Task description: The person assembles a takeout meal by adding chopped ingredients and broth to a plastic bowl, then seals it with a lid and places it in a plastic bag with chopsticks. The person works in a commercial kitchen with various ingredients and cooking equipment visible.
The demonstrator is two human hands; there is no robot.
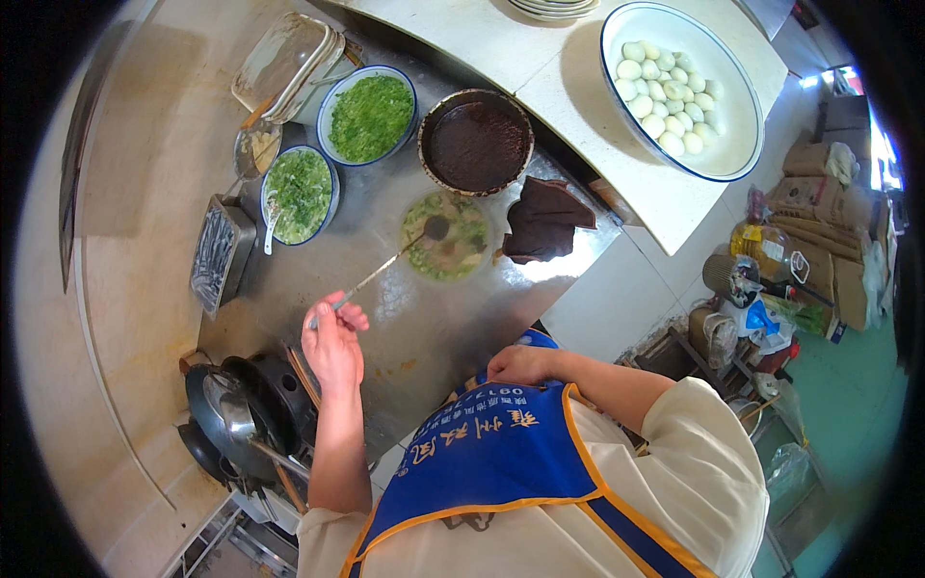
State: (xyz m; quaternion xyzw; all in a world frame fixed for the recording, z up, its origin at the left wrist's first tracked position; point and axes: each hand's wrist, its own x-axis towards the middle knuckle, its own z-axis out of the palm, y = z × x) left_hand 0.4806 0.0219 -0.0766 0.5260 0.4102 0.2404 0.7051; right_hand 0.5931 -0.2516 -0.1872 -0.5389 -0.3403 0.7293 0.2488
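Note:
My left hand grips the handle of a long thin ladle. The ladle's small, dark-filled bowl is over a round bowl of broth with chopped greens; whether it touches the liquid is unclear. Held low against the blue apron, my right hand has curled fingers, and its inner side is hidden. Beyond the broth stands a pot of dark brown sauce. A folded dark brown cloth lies to the right of the broth.
Two enamel bowls of chopped greens stand at the left, one holding a white spoon. Nearby is a metal container. Woks sit lower left. A basin of peeled eggs rests on the white counter.

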